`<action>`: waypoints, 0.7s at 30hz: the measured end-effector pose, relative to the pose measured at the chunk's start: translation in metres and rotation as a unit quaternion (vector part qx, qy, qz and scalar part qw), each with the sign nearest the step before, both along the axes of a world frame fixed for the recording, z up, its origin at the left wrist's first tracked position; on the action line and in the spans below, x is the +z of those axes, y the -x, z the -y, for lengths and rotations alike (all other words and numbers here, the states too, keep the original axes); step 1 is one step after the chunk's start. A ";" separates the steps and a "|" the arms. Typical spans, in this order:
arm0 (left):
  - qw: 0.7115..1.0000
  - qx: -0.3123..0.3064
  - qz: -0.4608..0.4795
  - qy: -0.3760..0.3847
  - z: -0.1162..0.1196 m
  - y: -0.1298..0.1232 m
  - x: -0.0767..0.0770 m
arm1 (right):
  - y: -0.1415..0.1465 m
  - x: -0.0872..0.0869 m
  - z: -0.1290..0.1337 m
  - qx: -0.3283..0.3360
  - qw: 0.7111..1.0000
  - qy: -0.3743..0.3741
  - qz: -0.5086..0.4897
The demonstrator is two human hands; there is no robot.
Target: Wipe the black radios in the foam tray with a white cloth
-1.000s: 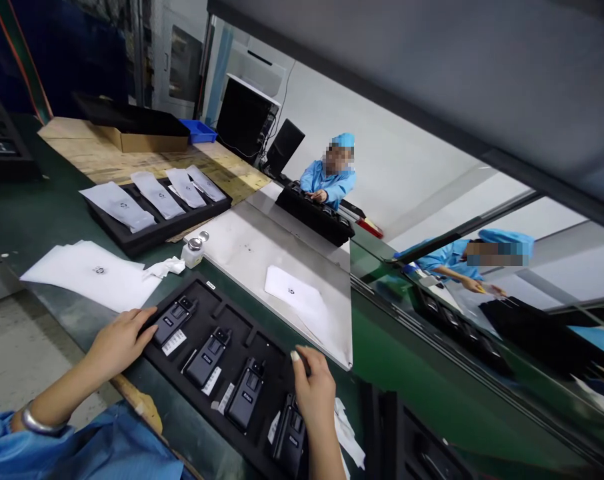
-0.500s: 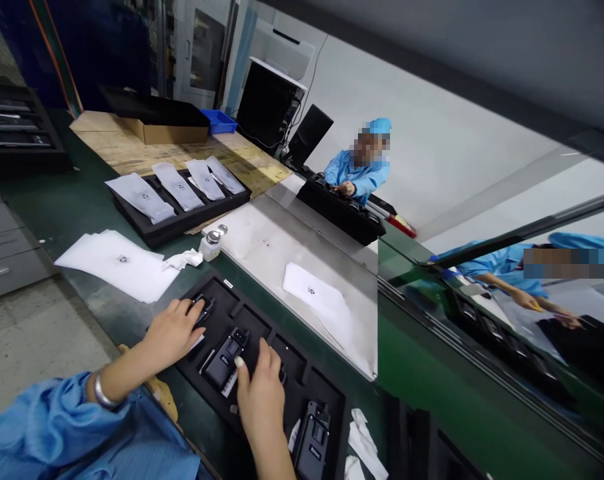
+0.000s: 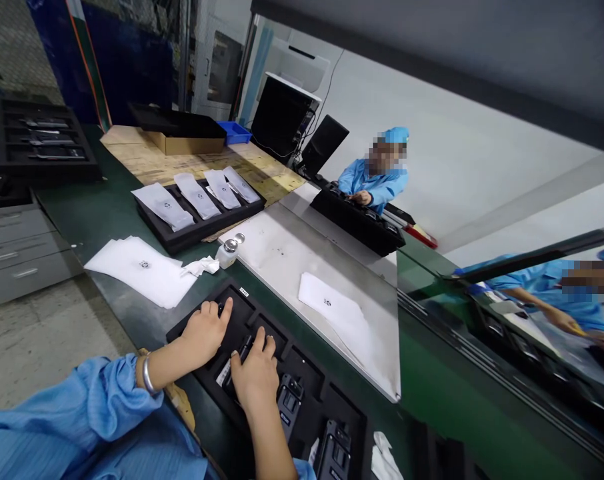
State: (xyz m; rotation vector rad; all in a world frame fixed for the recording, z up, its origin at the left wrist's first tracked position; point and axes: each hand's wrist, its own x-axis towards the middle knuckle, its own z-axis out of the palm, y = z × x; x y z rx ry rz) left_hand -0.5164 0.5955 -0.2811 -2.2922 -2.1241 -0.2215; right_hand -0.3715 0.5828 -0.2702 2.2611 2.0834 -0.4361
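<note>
A black foam tray [image 3: 307, 367] lies in front of me on the bench, holding black handheld devices in its slots. Over its far-left slot is my left hand [image 3: 206, 335], index finger stretched out and the other fingers bent; the contents beneath are mostly hidden. My right hand [image 3: 256, 377] rests over a handheld device [image 3: 245, 348] in the adjoining slot, fingers apart, covering most of it. Just right of that hand lies another device [image 3: 289, 405] with pale lettering. Nearest the tray's right end sits a further device [image 3: 333, 453].
White printed sleeves [image 3: 142, 270] lie at left, more sleeves [image 3: 332, 307] on a pale board [image 3: 277, 250]. A dispenser bottle [image 3: 227, 253] stands beside crumpled tissue [image 3: 201, 266]. Another tray [image 3: 197, 233] bears several filled sleeves. Co-workers [image 3: 377, 177] sit beyond; crumpled tissue [image 3: 383, 459] lies at right.
My right hand has shifted left from beside one device onto the device next to it, uncovering the former. My left hand remains at the far-left slot. The whole view has swung slightly left.
</note>
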 end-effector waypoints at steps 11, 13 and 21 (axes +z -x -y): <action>0.998 0.014 0.058 0.021 -0.011 0.003 0.006 | -0.007 -0.013 0.007 0.032 0.996 -0.078 -0.026; 0.997 0.008 0.070 0.022 -0.011 0.001 0.004 | -0.008 -0.015 0.007 0.035 0.995 -0.091 -0.032; 0.983 0.007 0.181 -0.015 -0.015 0.018 0.000 | -0.031 -0.024 0.010 0.071 0.980 -0.167 -0.077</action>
